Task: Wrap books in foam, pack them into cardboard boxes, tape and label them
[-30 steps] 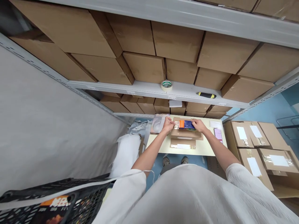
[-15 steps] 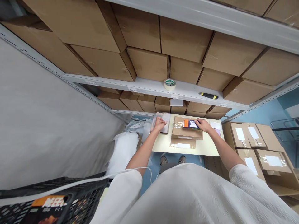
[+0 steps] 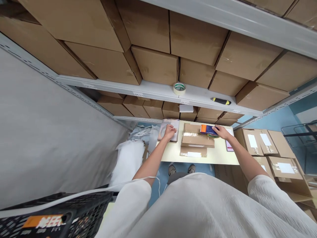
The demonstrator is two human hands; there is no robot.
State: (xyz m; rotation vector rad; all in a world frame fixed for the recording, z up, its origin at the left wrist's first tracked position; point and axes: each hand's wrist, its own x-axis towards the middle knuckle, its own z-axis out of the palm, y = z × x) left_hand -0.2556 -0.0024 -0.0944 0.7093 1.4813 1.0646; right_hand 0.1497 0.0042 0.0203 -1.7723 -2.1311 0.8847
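My right hand (image 3: pixel 223 132) grips the right end of a blue and orange packet (image 3: pixel 208 129), which lies at the far edge of a flat cardboard mailer (image 3: pixel 197 140). A green-edged roll (image 3: pixel 213 135) shows partly under the packet. My left hand (image 3: pixel 169 132) rests on a clear plastic bag (image 3: pixel 170 125) at the table's far left, with its fingers curled. A second cardboard mailer (image 3: pixel 193 152) with a white label lies nearer me. A phone (image 3: pixel 229 146) with a pink screen lies just beyond my right hand.
The cream table (image 3: pixel 223 158) stands against metal shelving stacked with cartons. A masking tape roll (image 3: pixel 179 88) and a yellow-and-black utility knife (image 3: pixel 221 101) sit on a shelf. Labelled cartons (image 3: pixel 266 145) stand to the right. White wrapping (image 3: pixel 128 162) and a black crate (image 3: pixel 49 215) lie left.
My left hand has left the packet and moved left onto the plastic bag. My right hand has carried the packet rightward across the mailer.
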